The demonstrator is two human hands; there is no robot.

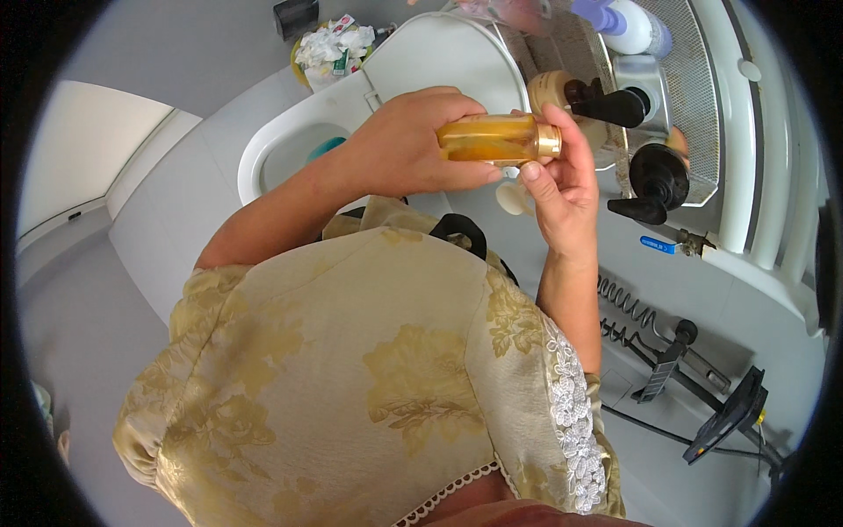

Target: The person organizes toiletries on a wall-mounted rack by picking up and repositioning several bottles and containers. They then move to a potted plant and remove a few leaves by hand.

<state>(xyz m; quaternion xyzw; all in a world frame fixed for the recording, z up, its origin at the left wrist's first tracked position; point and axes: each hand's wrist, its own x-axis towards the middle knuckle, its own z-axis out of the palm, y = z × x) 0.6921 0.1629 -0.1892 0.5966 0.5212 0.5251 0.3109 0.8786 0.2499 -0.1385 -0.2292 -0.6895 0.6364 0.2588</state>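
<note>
A small amber bottle point(492, 139) with a gold collar lies sideways in front of me, above my chest. My left hand point(404, 145) wraps around its body from the left. My right hand point(558, 180) touches the gold collar end with its fingertips and holds a small pale cap point(512, 197) low against the palm. Both hands hover over the edge of an open white toilet point(290, 145).
A metal mesh rack point(689, 97) on the right holds black pump bottles point(654, 180), a gold-topped bottle point(549, 88) and white bottles. A bin of crumpled paper point(332, 46) stands behind the toilet. A coiled hose and black tools point(676, 351) lie on the tiled floor at right.
</note>
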